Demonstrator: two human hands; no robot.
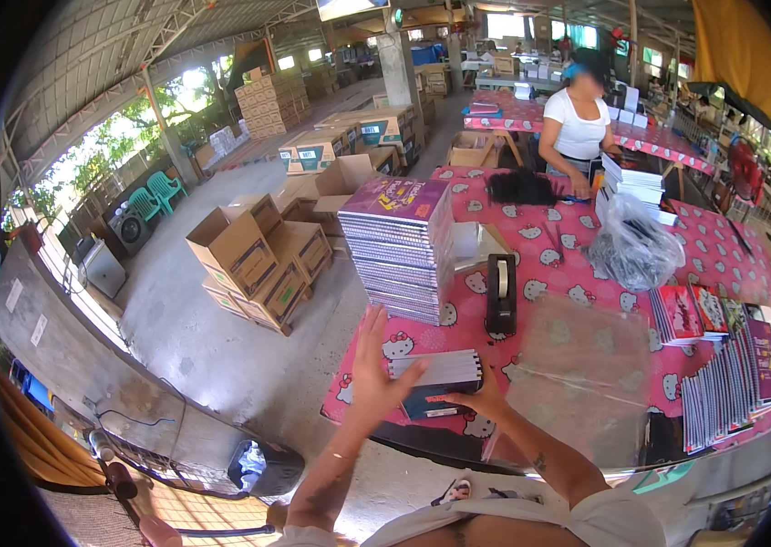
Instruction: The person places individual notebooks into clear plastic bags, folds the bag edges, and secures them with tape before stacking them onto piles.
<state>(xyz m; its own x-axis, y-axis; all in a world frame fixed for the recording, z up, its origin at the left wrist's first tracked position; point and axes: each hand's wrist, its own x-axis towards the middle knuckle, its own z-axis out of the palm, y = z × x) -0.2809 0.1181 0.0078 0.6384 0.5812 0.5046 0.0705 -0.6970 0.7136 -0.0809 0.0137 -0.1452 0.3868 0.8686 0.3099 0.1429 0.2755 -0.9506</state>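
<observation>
Near the front edge of the table, a small stack of dark-covered bound books [445, 401] stands on its edges, with the white pages facing up. My right hand [487, 394] grips its right end, the thumb on the near cover and the fingers behind. At the left end is my left hand [376, 369], open and upright with the fingers stretched out; its thumb reaches toward the pages. Just beyond, a tall stack of purple-covered spiral-bound books [394, 251] rises from the table. A black tape dispenser [501, 296] sits right of it. Clear plastic sheets [577, 374] lie beside my right forearm.
The pink patterned table [531, 246] also bears leaning rows of books [723, 392] at right and a crumpled clear bag [636, 246]. Across it, a person in white [577, 123] handles a book pile. Cardboard boxes [262, 260] stand on the floor at left.
</observation>
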